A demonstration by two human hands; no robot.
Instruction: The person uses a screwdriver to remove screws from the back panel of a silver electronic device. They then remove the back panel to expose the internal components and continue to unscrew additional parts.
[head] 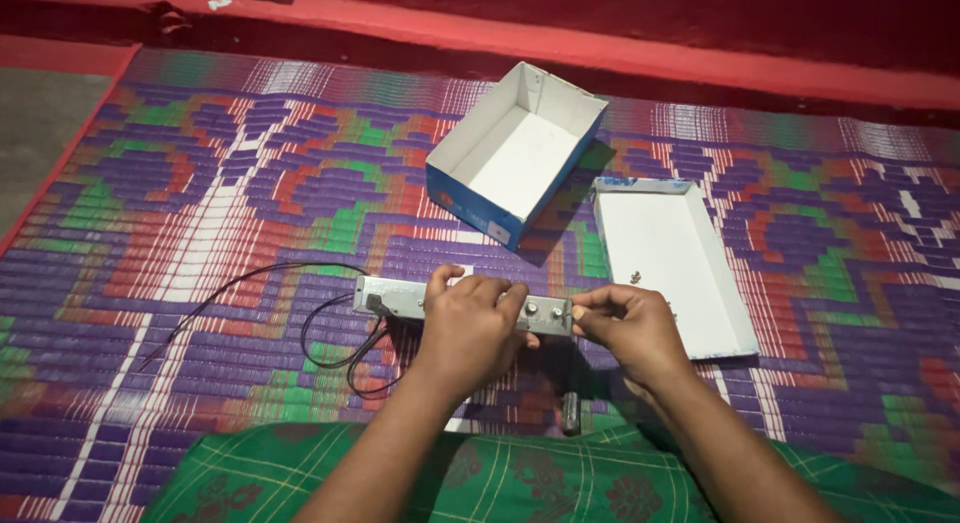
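I hold a long grey metal bar-shaped device (392,296) level above the mat, with black wires (330,355) trailing from its left part. My left hand (470,328) wraps over its middle from above. My right hand (625,326) pinches its right end, where small round knobs or screws show. A dark cylindrical tool handle (571,413) lies on the mat just below my hands, near my lap.
An open blue and white cardboard box (470,198) stands behind the device. Its white lid (730,313) lies to the right with a small screw (636,277) inside. A colourful woven mat (200,203) covers the floor; green checked cloth (300,473) covers my lap.
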